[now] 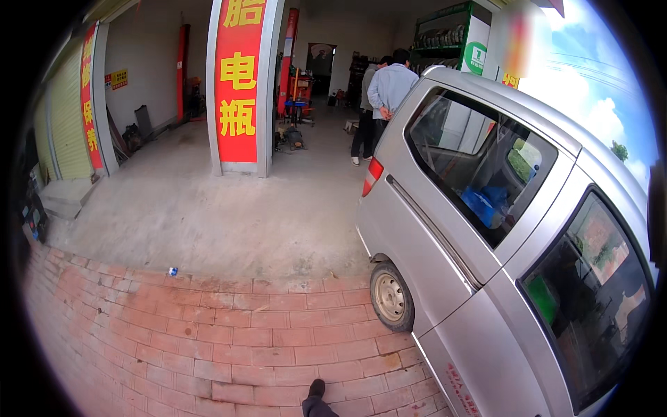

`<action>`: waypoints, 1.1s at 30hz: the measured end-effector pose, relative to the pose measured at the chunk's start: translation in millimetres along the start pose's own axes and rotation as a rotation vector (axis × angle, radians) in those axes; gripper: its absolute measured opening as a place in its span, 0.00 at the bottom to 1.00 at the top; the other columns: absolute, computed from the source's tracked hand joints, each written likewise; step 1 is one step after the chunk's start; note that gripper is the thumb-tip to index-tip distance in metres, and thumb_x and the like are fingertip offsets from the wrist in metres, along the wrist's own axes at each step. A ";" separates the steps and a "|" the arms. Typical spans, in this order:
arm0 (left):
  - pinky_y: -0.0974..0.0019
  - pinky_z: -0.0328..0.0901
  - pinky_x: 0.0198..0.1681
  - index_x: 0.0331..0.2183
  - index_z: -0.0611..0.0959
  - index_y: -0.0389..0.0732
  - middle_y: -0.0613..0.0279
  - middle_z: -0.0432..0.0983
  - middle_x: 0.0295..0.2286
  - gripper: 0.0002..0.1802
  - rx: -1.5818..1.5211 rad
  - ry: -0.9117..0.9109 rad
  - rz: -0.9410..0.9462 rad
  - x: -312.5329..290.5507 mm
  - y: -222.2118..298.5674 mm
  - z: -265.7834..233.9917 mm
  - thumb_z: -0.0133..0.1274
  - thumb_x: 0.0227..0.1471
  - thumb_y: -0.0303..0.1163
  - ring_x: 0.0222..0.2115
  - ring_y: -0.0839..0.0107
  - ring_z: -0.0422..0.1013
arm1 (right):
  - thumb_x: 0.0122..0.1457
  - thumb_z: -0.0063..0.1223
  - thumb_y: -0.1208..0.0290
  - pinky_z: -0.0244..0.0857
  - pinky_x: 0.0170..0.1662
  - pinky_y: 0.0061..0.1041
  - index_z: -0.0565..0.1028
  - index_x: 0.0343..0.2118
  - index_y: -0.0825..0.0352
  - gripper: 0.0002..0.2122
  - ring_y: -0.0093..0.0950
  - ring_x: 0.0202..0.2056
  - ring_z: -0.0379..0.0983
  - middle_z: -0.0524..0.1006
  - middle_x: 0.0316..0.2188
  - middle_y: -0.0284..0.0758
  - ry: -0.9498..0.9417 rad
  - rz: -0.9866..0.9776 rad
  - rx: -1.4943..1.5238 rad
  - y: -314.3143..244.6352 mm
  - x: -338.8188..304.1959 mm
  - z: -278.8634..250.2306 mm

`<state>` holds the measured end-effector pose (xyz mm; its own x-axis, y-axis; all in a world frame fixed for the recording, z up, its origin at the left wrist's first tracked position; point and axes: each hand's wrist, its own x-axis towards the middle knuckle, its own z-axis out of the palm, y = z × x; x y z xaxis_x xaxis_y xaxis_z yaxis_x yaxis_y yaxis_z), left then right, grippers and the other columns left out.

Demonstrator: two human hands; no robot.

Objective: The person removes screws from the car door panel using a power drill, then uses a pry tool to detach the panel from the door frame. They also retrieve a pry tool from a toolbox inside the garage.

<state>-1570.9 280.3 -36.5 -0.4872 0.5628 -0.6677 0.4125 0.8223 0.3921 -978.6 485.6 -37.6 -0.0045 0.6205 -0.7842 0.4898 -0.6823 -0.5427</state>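
Note:
Neither of my hands shows in the head view. One dark shoe (317,388) and a dark trouser leg (320,409) of mine come in at the lower edge, over red paving bricks (253,376). Close on the right stands a silver van (445,254), its rear wheel (391,297) resting on the bricks. Through its side window (479,160) a blue bundle (484,203) is visible. A small blue and white piece of litter (173,271) lies where the bricks meet the concrete.
Two people stand behind the van, one in a light blue shirt (393,87). A red-signed pillar (240,83) divides the open garage bays. Tools and equipment (294,132) stand inside on the concrete floor (229,222). A green rack (441,42) rises beyond the van. Steps (66,197) sit far left.

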 end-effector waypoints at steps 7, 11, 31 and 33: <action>0.60 0.73 0.46 0.38 0.88 0.43 0.56 0.84 0.33 0.14 0.246 -0.152 0.408 90.1 -37.5 -83.4 0.52 0.56 0.36 0.43 0.63 0.80 | 0.63 0.42 0.73 0.68 0.28 0.25 0.74 0.44 0.71 0.12 0.26 0.26 0.72 0.77 0.27 0.38 -0.163 -0.086 -0.053 -289.5 153.1 105.0; 0.60 0.73 0.45 0.40 0.89 0.43 0.52 0.85 0.39 0.16 -0.171 -0.048 -0.107 145.4 -60.6 -134.2 0.55 0.53 0.40 0.41 0.58 0.80 | 0.61 0.42 0.78 0.67 0.23 0.23 0.74 0.41 0.72 0.10 0.24 0.20 0.72 0.77 0.22 0.37 -0.321 -0.236 0.098 -571.9 199.2 192.8; 0.53 0.75 0.37 0.37 0.85 0.38 0.47 0.83 0.29 0.14 -0.138 0.303 0.012 1168.2 382.1 -871.5 0.50 0.57 0.36 0.28 0.50 0.80 | 0.68 0.40 0.75 0.64 0.18 0.34 0.73 0.31 0.72 0.11 0.34 0.19 0.73 0.75 0.21 0.41 0.104 0.781 0.125 -836.7 431.4 379.6; 0.54 0.74 0.33 0.37 0.84 0.38 0.50 0.83 0.28 0.13 -0.164 0.292 0.115 1228.7 497.4 -842.6 0.51 0.58 0.36 0.25 0.54 0.80 | 0.61 0.60 0.54 0.69 0.25 0.35 0.81 0.25 0.62 0.17 0.29 0.22 0.75 0.80 0.24 0.35 -0.105 0.417 0.042 -842.2 488.1 397.4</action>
<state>-2613.0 1451.9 -128.6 -0.6542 0.6333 -0.4135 0.3595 0.7413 0.5667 -1739.8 1209.5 -82.8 0.0964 0.2465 -0.9643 0.4322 -0.8831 -0.1825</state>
